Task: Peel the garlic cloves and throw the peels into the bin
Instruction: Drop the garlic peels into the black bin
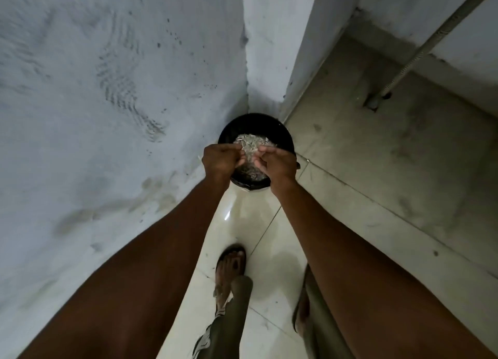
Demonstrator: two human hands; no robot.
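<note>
Head view: thin, pale, papery garlic peels (250, 147) are pinched between the left hand (219, 160) and the right hand (277, 164), right over a round black bin (256, 121) on the floor.

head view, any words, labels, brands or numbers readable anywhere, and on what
None: no text can be read in this view.
The black bin shows no label or brand.
The wall carries only smudges and marks, no writing.
The floor tiles are plain.
Both hands, left hand and right hand, hold only pale peels.
</note>
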